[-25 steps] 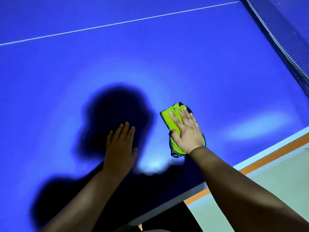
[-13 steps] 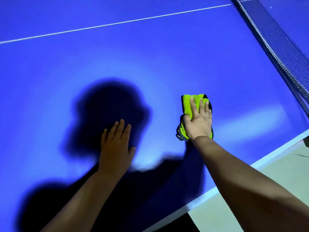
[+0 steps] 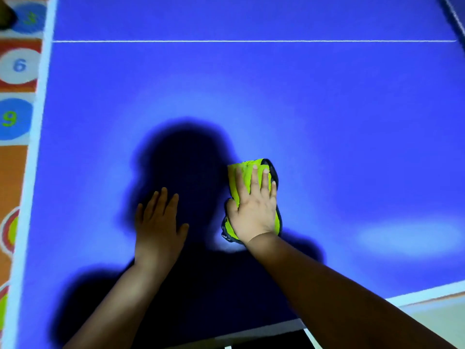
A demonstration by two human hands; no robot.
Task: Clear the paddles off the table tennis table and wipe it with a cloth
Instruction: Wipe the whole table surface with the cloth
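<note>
Cloth (image 3: pixel 249 164) under flat right hand (image 3: pixel 254 212), left hand (image 3: pixel 157 222) palm-down on table (image 3: pixel 251 96)

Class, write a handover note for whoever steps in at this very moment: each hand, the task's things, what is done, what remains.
Left hand: open, flat on the table, holding nothing.
Right hand: fingers straight, pressing the green cloth onto the table.
Paddles: none on the part of the table in view.
Done: paddles apparently cleared.
Left: wipe the surface; how much is already wiped cannot be told.
</note>
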